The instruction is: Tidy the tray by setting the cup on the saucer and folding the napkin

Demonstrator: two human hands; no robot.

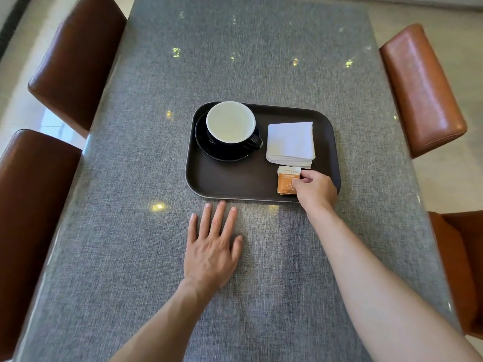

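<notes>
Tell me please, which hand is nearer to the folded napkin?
The right hand. It is on the tray just in front of the napkin, pinching an orange packet. The left hand lies flat on the table, off the tray, farther away.

Head-worn wide-angle view looks steeply down at the near table (156, 257) and tray (235, 184).

- I see the black cup (231, 126), white inside, upright on its black saucer (209, 147), at the tray's (235, 181) far-left corner.
- White napkin (290, 144), folded square, lies on the tray just right of the saucer.
</notes>
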